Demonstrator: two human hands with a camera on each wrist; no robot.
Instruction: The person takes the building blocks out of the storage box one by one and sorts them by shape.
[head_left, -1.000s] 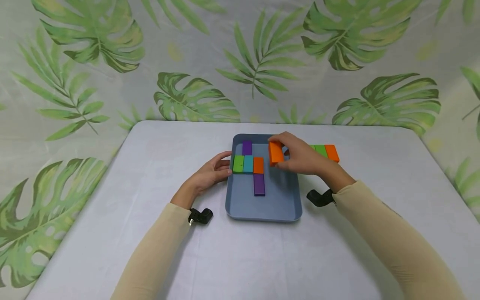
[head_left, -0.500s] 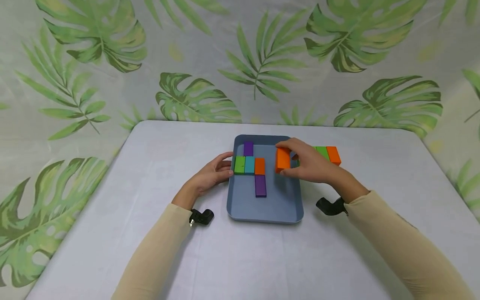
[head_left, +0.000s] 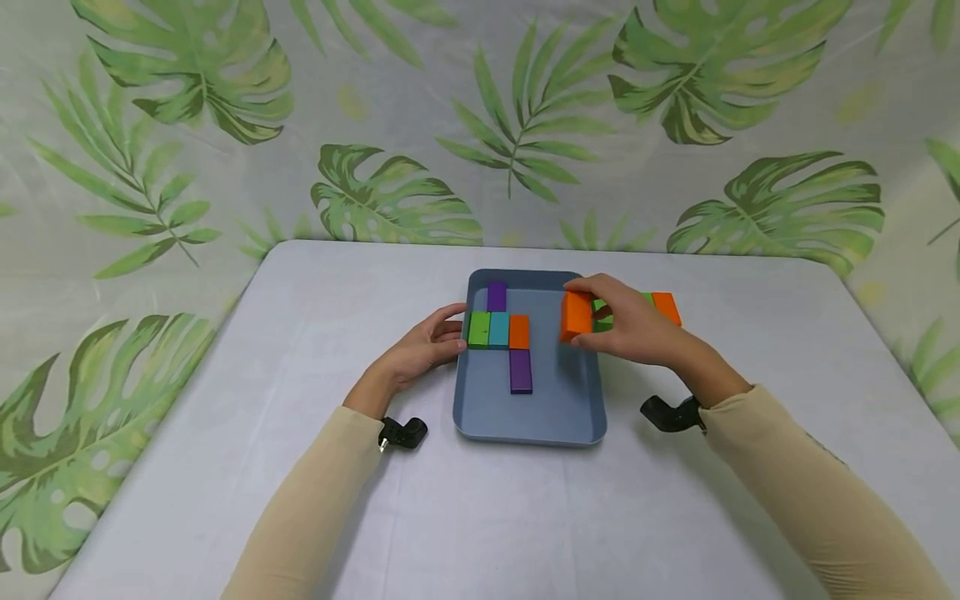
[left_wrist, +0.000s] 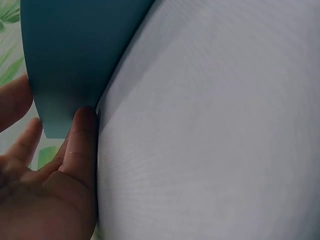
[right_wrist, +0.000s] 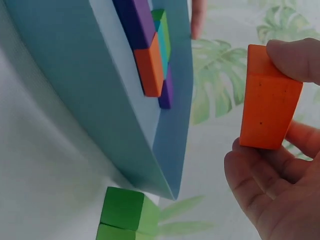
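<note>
My right hand [head_left: 630, 323] pinches an orange block [head_left: 576, 317] above the right side of a grey-blue tray [head_left: 555, 421]. In the right wrist view, the thumb lies on one end of the orange block [right_wrist: 270, 107] and fingertips on the other. Inside the tray a green block [head_left: 479, 330], a teal block [head_left: 498, 330] and another orange block [head_left: 519, 332] stand side by side. One purple block [head_left: 497, 297] lies beyond this row, a second purple block [head_left: 521, 372] on its near side. My left hand [head_left: 420, 348] touches the tray's left wall with relaxed fingers.
To the right of the tray, partly behind the right hand, are green blocks [right_wrist: 129, 207] and an orange block [head_left: 666, 308] on the white-covered table [head_left: 360, 517]. A leaf-patterned cloth [head_left: 397, 83] hangs behind the table.
My right hand has carried the orange block to the right and slightly nearer, from over the tray's middle toward its right wall. The left hand stays against the tray.
</note>
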